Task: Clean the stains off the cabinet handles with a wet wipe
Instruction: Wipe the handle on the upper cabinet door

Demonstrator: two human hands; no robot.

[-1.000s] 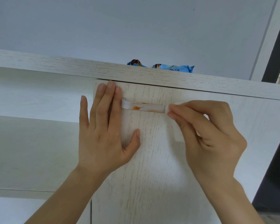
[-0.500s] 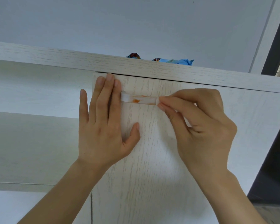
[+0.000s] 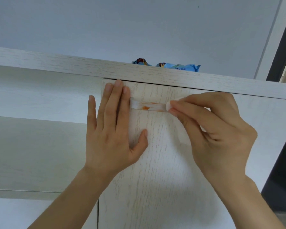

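Note:
A pale handle [image 3: 147, 106] with orange stains runs across the top of a whitewashed wooden cabinet door [image 3: 155, 187]. My left hand [image 3: 112, 129] lies flat and open on the door, fingers up beside the handle's left end. My right hand [image 3: 210, 129] pinches a small white wet wipe [image 3: 168, 105] between thumb and fingers and holds it against the handle's right end. Most of the wipe is hidden inside the hand.
A blue snack packet [image 3: 170, 65] lies on the cabinet's top board [image 3: 73, 66]. Open shelf space [image 3: 40, 146] sits left of the door. A dark door frame [image 3: 282, 47] rises at the right edge, with a pale wall behind.
My right hand with the wipe slid left along the handle, then back right to its end. My left hand stays flat on the door.

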